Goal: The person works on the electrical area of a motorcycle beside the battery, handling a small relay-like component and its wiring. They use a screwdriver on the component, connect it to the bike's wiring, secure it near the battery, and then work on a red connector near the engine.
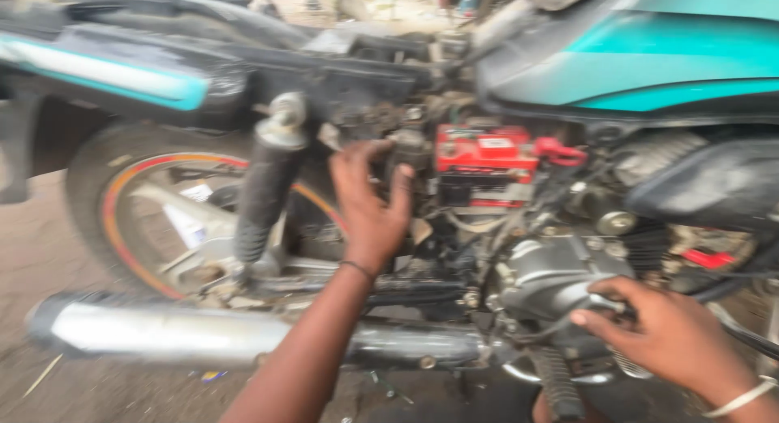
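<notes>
Motorcycle, side covers off, landmark a red battery (485,151) in the open frame beneath the teal fuel tank (673,58): the left hand (369,200) is raised just beside the battery on its rear-wheel side, fingers curled on a dark part there, a thin band at the wrist. Below the battery and toward the tank side, the right hand (669,334) rests on the grey engine casing (552,277), a pale bangle at the wrist. Rearward of the battery stand the black shock absorber (268,187) and the rear wheel (154,220) with an orange rim stripe; well below it runs the chrome exhaust pipe (203,334).
</notes>
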